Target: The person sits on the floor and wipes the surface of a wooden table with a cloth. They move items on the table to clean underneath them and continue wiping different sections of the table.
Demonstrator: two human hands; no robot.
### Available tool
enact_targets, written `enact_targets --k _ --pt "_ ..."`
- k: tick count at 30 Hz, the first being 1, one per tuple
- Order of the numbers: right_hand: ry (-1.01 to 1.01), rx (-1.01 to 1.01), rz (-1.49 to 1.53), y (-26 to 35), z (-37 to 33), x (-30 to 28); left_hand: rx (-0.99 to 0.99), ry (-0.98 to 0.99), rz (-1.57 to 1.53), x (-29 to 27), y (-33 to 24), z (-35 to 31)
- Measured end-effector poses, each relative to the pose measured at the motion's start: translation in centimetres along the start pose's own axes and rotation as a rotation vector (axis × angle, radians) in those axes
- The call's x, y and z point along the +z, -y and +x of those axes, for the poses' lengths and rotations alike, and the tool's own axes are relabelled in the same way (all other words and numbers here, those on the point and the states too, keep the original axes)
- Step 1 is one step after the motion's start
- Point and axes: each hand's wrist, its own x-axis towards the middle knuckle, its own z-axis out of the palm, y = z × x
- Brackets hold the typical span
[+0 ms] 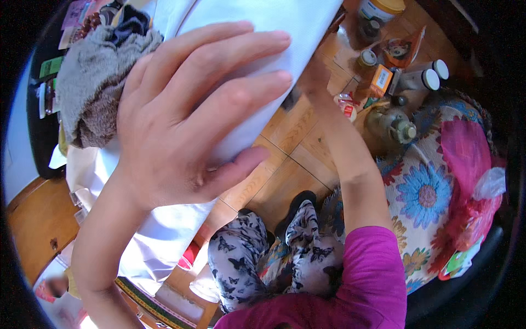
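Observation:
My left hand (189, 109) is spread over a white cloth (263, 93), fingers stretched out and apart, with nothing held in it. Whether the palm presses on the cloth or hovers just above cannot be told. A crumpled grey-brown towel (90, 82) lies right beside its little-finger side. My right hand (315, 74) reaches past the cloth's right edge, dark and smeared by motion; its fingers cannot be made out. The white cloth hangs down toward my knees on the near side.
To the right stand a glass jug (389, 126), an orange box (381, 81), white-lidded jars (430, 79) and a yellow-lidded tub (378, 11). A flowered cover (422, 192) with a pink bag (466, 153) lies nearby. Below is a tiled floor (298, 137).

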Motion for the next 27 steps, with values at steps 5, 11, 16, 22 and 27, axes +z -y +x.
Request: enact_targets --k 5,11,16,22,27 --pt "-0.260 0.136 0.188 0.7 -0.8 5.0 0.030 -0.056 0.030 1.2 -0.1 -1.2" --pt "-0.022 0.201 0.446 8.3 -11.4 10.3 0.016 0.009 0.086 0.3 -3.7 -4.0" --pt "0.264 -0.094 0.278 13.0 -22.2 14.9 -0.087 0.158 0.163 -1.3 -8.2 -7.9" --pt "0.177 -0.129 0.449 11.1 -24.3 16.8 -0.200 0.168 0.314 -1.9 -9.4 -16.3" --pt "-0.416 0.172 1.219 5.9 -19.4 16.5 -0.251 0.075 0.297 -2.6 -8.9 -19.0"
